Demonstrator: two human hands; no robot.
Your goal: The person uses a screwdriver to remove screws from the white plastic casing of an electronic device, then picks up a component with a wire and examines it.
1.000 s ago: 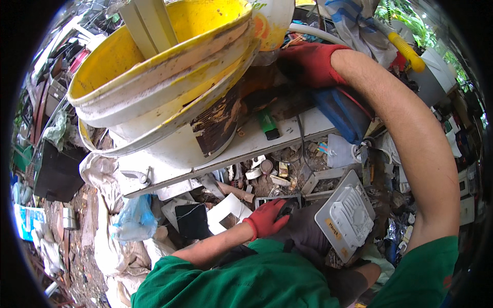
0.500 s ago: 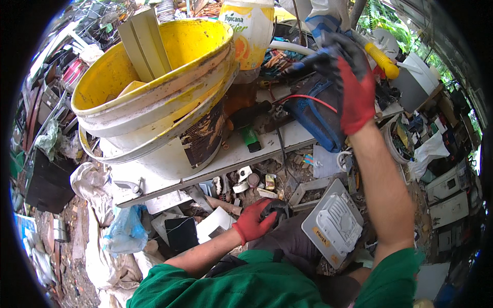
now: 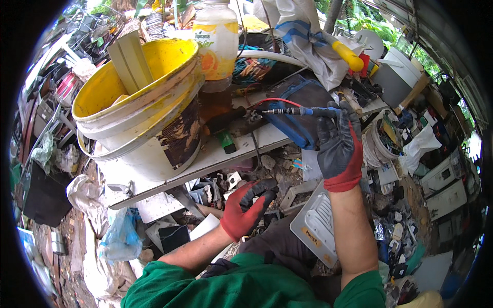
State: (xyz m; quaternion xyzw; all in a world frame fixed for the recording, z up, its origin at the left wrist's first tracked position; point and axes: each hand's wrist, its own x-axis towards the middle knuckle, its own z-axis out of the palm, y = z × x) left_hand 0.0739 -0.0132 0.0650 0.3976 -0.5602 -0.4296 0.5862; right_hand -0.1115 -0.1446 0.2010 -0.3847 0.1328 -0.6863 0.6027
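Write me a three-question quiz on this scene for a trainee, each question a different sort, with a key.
1. Multiple choice. What does the right hand hold?
a) a hammer
b) a screwdriver
c) a pair of scissors

2. True or false? The bucket with the yellow inside stands on the white bench.

3. Fill in the blank. The plastic bag seen just below the bench's left corner is ____ in colour.

Key: 1. b; 2. true; 3. blue.
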